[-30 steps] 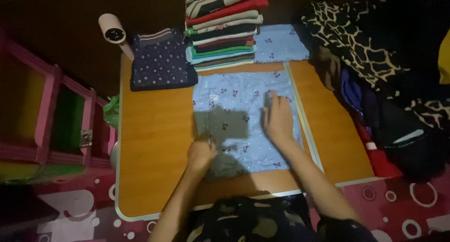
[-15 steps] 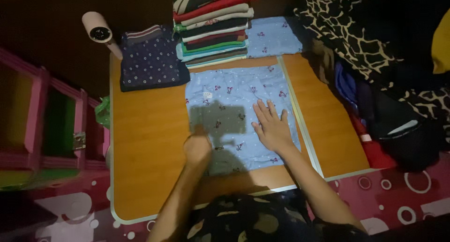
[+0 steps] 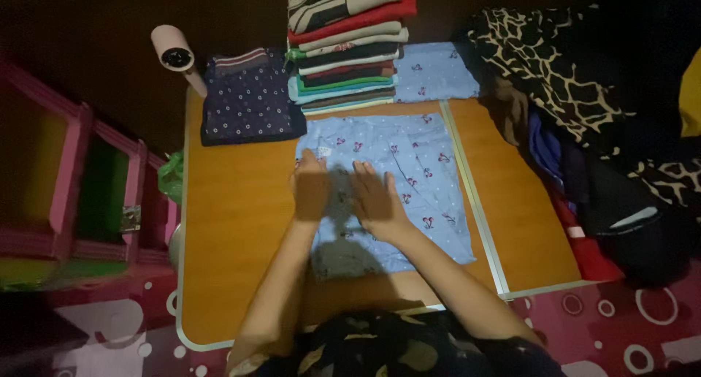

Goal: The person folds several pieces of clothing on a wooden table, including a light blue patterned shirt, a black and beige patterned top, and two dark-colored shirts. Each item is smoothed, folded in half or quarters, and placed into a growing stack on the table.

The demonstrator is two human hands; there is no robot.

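Note:
A light blue garment (image 3: 416, 165) with small red prints lies flat on a low wooden table (image 3: 234, 223). My left hand (image 3: 312, 187) presses palm down on the garment's left edge, fingers together. My right hand (image 3: 376, 202) lies flat on the cloth just beside it, fingers spread. Neither hand grips anything. Both forearms reach in from the bottom of the view.
A tall stack of folded clothes (image 3: 347, 41) stands at the table's far edge, with a folded dark dotted garment (image 3: 248, 99) to its left and another blue piece (image 3: 437, 71) to its right. A pink lamp (image 3: 175, 59) sits far left. Pink shelves (image 3: 80, 194) stand left; a clothes heap (image 3: 584, 114) lies right.
Both hands have slid away from me and to the left over the blue garment, and now lie close together. The camera view has shifted too.

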